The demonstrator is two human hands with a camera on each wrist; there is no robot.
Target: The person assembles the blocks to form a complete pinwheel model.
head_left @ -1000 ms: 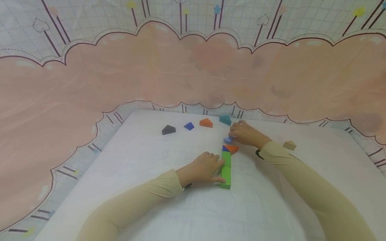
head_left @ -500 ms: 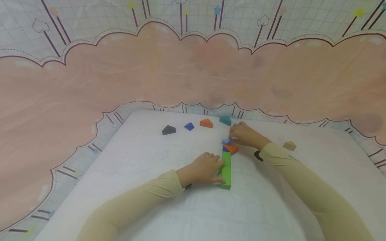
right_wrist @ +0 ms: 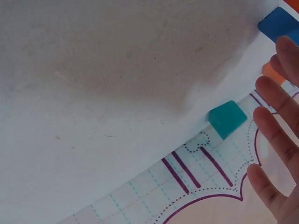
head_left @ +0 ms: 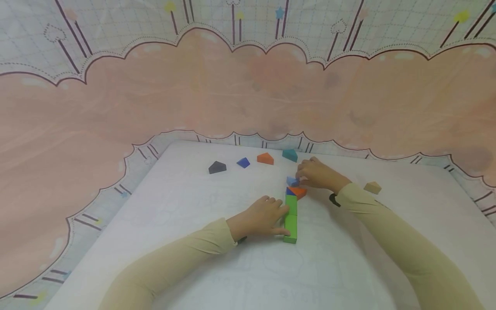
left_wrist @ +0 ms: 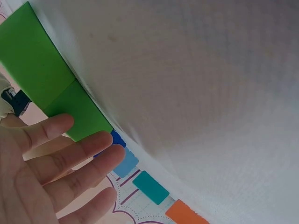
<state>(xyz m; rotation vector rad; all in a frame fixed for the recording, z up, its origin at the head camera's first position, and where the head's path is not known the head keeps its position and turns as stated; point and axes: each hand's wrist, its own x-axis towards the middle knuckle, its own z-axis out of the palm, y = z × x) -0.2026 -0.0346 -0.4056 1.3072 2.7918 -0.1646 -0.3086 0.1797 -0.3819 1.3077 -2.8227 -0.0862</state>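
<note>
From my remote station I am watching both hands working well apart from each other. The left hand [head_left: 260,216] is clamping nothing: its straight fingers are touching the left side of the two green blocks [head_left: 292,224], which are lying end to end. The right hand [head_left: 319,174] is touching the right end of the light blue block [head_left: 292,181] with its fingertips; I cannot tell whether it is pinching it.

Against half a second ago, the light blue block is lying a little further right and turned to show more of its face, and the right hand is sitting slightly further right too. The left hand and the green pair are keeping their places.

Just beyond the greens, one blue piece [head_left: 289,192] and one orange piece [head_left: 299,192] are lying side by side, with the light blue block resting just past them.

Farther out on the bench [head_left: 174,202], I am counting one teal block [head_left: 289,155], a second orange [head_left: 265,159], a second blue [head_left: 243,162] and one grey block [head_left: 218,167]. One tan block [head_left: 373,187] is resting off to the right. That is making ten in all.
</note>
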